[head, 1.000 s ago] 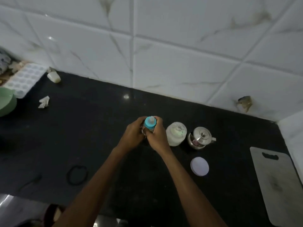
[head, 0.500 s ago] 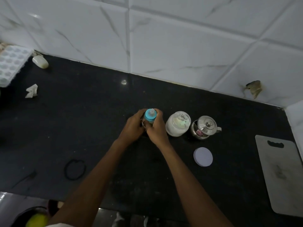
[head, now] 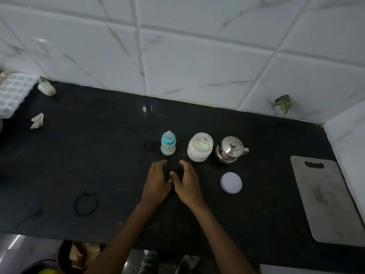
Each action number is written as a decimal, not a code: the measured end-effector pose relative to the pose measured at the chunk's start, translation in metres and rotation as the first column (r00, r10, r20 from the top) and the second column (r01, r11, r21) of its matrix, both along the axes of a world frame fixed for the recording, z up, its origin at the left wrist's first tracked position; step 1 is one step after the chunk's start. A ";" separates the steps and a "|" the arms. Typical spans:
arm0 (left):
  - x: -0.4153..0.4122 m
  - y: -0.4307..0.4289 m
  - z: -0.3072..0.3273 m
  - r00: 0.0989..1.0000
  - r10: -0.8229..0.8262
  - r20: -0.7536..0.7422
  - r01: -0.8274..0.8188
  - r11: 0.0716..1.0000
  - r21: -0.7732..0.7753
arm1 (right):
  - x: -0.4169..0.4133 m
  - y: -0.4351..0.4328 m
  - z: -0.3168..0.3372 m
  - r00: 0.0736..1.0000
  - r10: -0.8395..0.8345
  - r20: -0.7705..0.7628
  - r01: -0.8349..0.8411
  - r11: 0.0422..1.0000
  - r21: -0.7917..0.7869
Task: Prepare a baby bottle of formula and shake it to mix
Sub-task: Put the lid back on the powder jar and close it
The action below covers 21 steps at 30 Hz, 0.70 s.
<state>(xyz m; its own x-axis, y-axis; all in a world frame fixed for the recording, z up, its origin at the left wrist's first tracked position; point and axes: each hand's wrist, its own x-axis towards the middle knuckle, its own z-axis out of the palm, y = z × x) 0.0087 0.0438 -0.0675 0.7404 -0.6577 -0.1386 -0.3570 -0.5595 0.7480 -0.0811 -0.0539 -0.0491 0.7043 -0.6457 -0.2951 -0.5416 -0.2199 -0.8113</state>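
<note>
Black counter (head: 88, 155) w/ bottle (head: 168, 145), jar (head: 199, 148) & steel pot (head: 230, 150) in a row, lid (head: 231, 182) nearer; L hand (head: 157, 182) & R hand (head: 187, 184) near bottle, fingers loose, empty.

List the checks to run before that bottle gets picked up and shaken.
1. Bottle stands upright on the counter: ok.
2. Blue cap with its teat sits on the bottle: ok.
3. Cap screwed tight: cannot tell.
4. Left hand and right hand are empty, on the near side of the bottle and not touching it: ok.
5. Water and powder inside the bottle: cannot tell, too small to see.
6. Powder jar closed against spills: not ok. It has no lid on, and a round lid lies flat on the counter apart from it.
</note>
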 end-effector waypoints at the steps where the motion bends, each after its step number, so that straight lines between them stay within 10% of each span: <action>1: -0.010 -0.001 -0.001 0.999 -0.033 0.000 0.033 0.999 0.006 | -0.012 -0.001 -0.002 1.000 -0.001 -0.008 0.000 1.000 -0.010; 21: -0.127 -0.062 -0.008 0.919 -0.340 0.202 0.290 0.927 0.239 | -0.150 -0.087 -0.017 0.978 -0.041 -0.205 -0.059 0.887 -0.458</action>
<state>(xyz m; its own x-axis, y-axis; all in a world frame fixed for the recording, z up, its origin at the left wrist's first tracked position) -0.1179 -0.0185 -0.0757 0.5265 -0.8387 -0.1393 -0.6911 -0.5176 0.5045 -0.2310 -0.1407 -0.0657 0.6678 -0.7371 -0.1038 -0.6791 -0.5462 -0.4904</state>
